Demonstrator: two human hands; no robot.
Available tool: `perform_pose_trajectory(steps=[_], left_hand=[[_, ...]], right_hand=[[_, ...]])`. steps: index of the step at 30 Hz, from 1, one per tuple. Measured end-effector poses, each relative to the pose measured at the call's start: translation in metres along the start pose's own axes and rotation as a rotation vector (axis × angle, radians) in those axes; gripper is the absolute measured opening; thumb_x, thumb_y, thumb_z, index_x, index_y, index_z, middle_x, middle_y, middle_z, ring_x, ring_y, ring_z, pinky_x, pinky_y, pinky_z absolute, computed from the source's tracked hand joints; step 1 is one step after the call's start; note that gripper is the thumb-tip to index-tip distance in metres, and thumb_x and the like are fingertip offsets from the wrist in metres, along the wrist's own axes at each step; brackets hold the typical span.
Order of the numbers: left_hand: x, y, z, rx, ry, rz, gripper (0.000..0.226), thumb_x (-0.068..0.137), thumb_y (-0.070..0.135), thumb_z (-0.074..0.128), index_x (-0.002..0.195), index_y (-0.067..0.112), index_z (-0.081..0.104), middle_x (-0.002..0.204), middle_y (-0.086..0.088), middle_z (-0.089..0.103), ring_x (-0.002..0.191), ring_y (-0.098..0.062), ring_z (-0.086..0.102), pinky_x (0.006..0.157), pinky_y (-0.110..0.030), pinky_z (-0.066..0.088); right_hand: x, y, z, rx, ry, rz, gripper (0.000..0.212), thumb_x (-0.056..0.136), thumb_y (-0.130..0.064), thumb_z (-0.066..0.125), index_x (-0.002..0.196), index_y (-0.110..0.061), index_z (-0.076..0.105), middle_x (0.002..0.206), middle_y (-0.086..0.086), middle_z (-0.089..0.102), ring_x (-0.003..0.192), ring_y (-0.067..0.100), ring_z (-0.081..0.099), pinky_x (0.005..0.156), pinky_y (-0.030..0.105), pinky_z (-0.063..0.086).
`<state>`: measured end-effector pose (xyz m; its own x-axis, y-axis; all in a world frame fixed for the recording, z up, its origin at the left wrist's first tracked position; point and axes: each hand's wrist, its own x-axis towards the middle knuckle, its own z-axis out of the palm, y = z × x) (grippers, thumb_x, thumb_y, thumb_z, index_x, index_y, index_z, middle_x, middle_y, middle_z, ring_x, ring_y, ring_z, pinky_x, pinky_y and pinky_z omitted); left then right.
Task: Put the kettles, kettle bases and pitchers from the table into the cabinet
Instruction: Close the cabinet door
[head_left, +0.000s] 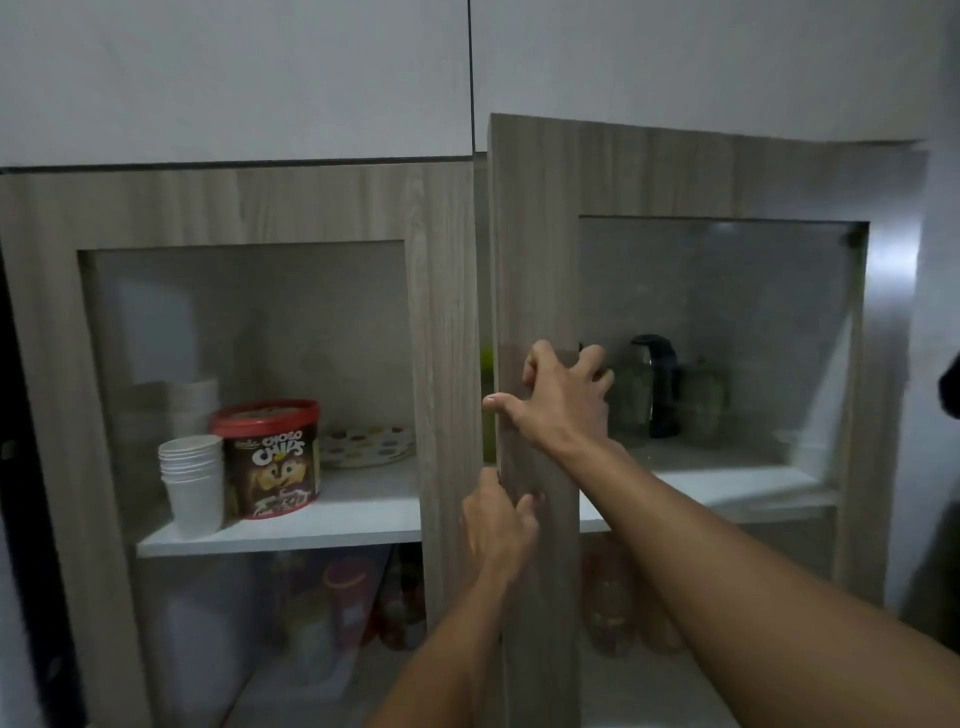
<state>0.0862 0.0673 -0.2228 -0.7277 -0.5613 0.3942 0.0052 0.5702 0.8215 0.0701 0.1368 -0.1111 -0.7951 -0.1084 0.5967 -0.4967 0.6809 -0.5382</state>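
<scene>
A wood-grain cabinet with glass-panelled doors fills the view. Its right door (535, 249) stands slightly ajar. My right hand (563, 397) lies on the door's left stile, thumb over its free edge. Lower down, my left hand (496, 525) grips the same edge. Through the door's glass, a glass kettle with a dark handle (652, 387) stands on the white shelf (727, 480), and a greenish glass pitcher (704, 400) stands right of it. A green object shows in the gap at the door's edge; I cannot tell what it is.
The shut left door (249, 208) shows paper cups (192, 483), a red-lidded Choco Chips tub (272, 457) and a dotted plate (366, 447) on its shelf. Jars and containers fill the lower shelves. White upper cabinet fronts (234, 78) hang above. A dark object (949, 384) shows at the right edge.
</scene>
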Motion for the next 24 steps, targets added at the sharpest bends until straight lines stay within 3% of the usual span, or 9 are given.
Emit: perform_pose_trajectory(steps=[3, 6, 9, 11, 15, 17, 20, 24], left_hand=[[0.005, -0.009, 0.005, -0.016, 0.148, 0.124, 0.073, 0.079, 0.028, 0.079, 0.138, 0.010, 0.039, 0.135, -0.009, 0.047, 0.121, -0.022, 0.052, 0.093, -0.024, 0.044], [0.025, -0.016, 0.007, 0.146, 0.234, 0.221, 0.117, 0.067, 0.045, 0.084, 0.153, 0.003, 0.015, 0.158, -0.018, 0.019, 0.146, -0.031, 0.025, 0.118, -0.040, 0.030], [0.051, -0.014, 0.011, 0.331, 0.221, 0.272, 0.143, 0.061, 0.058, 0.082, 0.150, 0.005, -0.017, 0.163, -0.020, -0.006, 0.151, -0.031, -0.011, 0.122, -0.049, 0.001], [0.066, -0.012, 0.015, 0.402, 0.206, 0.303, 0.146, 0.062, 0.061, 0.079, 0.144, 0.012, -0.031, 0.162, -0.019, -0.019, 0.149, -0.033, -0.020, 0.119, -0.049, -0.006], [0.094, -0.008, 0.026, 0.496, 0.106, 0.260, 0.149, 0.069, 0.065, 0.072, 0.136, 0.005, -0.046, 0.148, -0.016, -0.045, 0.146, -0.036, -0.029, 0.122, -0.052, -0.005], [0.103, -0.012, 0.033, 0.495, 0.118, 0.251, 0.150, 0.067, 0.067, 0.072, 0.137, 0.003, -0.044, 0.147, -0.017, -0.047, 0.145, -0.036, -0.031, 0.122, -0.052, -0.006], [0.106, -0.017, 0.043, 0.444, 0.165, 0.264, 0.149, 0.066, 0.065, 0.074, 0.142, 0.004, -0.037, 0.152, -0.018, -0.042, 0.144, -0.036, -0.034, 0.116, -0.048, -0.018], [0.104, -0.016, 0.041, 0.463, 0.118, 0.265, 0.143, 0.072, 0.062, 0.071, 0.141, 0.003, -0.039, 0.147, -0.017, -0.048, 0.141, -0.037, -0.039, 0.117, -0.050, -0.018]], right_hand=[[0.008, 0.006, 0.006, 0.030, 0.029, -0.005, 0.049, 0.080, -0.060, 0.068, 0.100, -0.023, 0.042, 0.126, 0.009, 0.033, 0.111, 0.031, 0.042, 0.089, 0.048, 0.051], [0.020, 0.009, 0.014, 0.105, 0.095, 0.014, 0.042, 0.087, -0.046, 0.067, 0.109, -0.022, 0.040, 0.126, 0.008, 0.037, 0.113, 0.033, 0.047, 0.087, 0.047, 0.053], [0.036, 0.010, 0.023, 0.099, 0.085, 0.036, 0.047, 0.087, -0.033, 0.071, 0.115, -0.021, 0.035, 0.129, 0.011, 0.040, 0.114, 0.036, 0.051, 0.086, 0.047, 0.053], [0.045, 0.015, 0.031, 0.065, 0.051, 0.065, 0.052, 0.085, -0.030, 0.073, 0.116, -0.020, 0.032, 0.131, 0.012, 0.042, 0.115, 0.039, 0.053, 0.090, 0.050, 0.052], [0.063, 0.024, 0.049, 0.010, 0.018, 0.094, 0.064, 0.084, -0.032, 0.075, 0.126, -0.020, 0.029, 0.131, 0.015, 0.047, 0.113, 0.039, 0.058, 0.091, 0.053, 0.053], [0.071, 0.029, 0.058, -0.011, 0.010, 0.094, 0.061, 0.084, -0.031, 0.074, 0.125, -0.019, 0.030, 0.126, 0.012, 0.049, 0.109, 0.035, 0.059, 0.088, 0.051, 0.054], [0.078, 0.039, 0.069, -0.020, 0.014, 0.056, 0.059, 0.085, -0.031, 0.074, 0.125, -0.019, 0.032, 0.122, 0.009, 0.050, 0.103, 0.029, 0.060, 0.083, 0.047, 0.056], [0.087, 0.047, 0.067, -0.020, 0.018, 0.020, 0.060, 0.082, -0.033, 0.077, 0.121, -0.019, 0.034, 0.116, 0.008, 0.053, 0.095, 0.027, 0.062, 0.076, 0.043, 0.057]])
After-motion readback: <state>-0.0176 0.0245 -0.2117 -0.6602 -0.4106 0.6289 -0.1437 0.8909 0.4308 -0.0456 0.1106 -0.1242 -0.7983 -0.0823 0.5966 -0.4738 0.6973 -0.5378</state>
